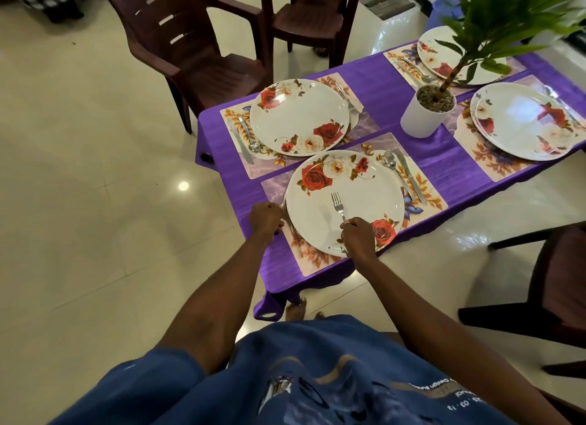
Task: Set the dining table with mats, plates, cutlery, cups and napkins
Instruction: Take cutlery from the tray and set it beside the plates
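Note:
My right hand (358, 234) holds a fork (338, 204) by its handle, tines up, over the near white plate with red roses (342, 183). My left hand (265, 217) is closed at that plate's left rim; what it grips is hidden. The plate sits on a floral mat (421, 186) with a spoon (390, 163) and a knife (410, 177) at its right. A second plate (299, 117) lies beyond on its mat, a knife and spoon (250, 139) to its left and a fork (347, 99) to its right. Two more plates (523, 120) (444, 48) sit further right.
A purple cloth (390, 88) covers the small table. A white pot with a green plant (426, 112) stands in its middle. Dark plastic chairs (190, 44) stand beyond the table, another chair (551, 282) at the right. My bare feet (296, 310) show under the table's edge.

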